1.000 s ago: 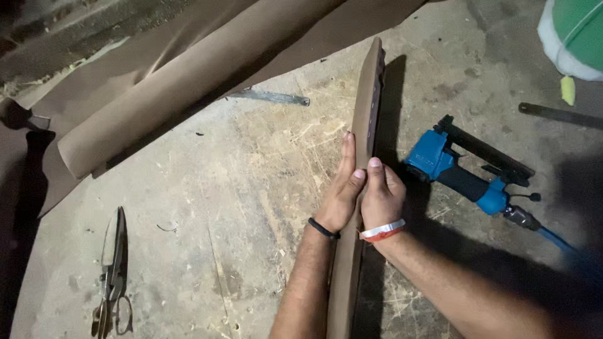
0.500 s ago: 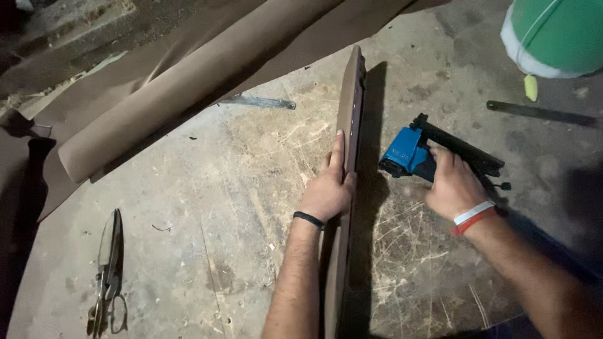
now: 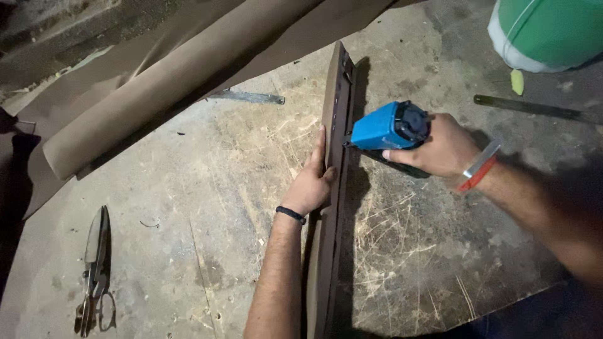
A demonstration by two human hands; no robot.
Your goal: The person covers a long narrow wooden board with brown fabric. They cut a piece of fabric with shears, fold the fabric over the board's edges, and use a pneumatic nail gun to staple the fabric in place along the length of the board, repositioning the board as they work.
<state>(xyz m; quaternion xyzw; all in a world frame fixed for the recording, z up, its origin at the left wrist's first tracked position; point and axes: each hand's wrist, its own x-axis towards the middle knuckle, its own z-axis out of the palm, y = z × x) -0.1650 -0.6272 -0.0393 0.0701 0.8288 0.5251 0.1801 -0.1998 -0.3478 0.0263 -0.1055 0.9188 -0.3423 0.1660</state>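
Observation:
A long narrow strip [image 3: 336, 94] wrapped in brown material stands on its edge on the worn wooden work surface [image 3: 207, 207]. My left hand [image 3: 311, 182] presses flat against the strip's left side, a black band on the wrist. My right hand [image 3: 440, 147], with a red and white wristband, grips a blue staple gun [image 3: 389, 129] whose nose touches the strip's right side.
A roll of brown material [image 3: 182, 75] lies across the upper left. Metal shears [image 3: 94, 270] rest at the lower left. A grey metal piece [image 3: 248, 97] lies near the roll. A dark ruler [image 3: 534, 108] and a green and white object [image 3: 546, 31] are at the upper right.
My right hand left the strip, took hold of the blue staple gun and brought it against the strip's right side. My left hand stayed pressed on the strip.

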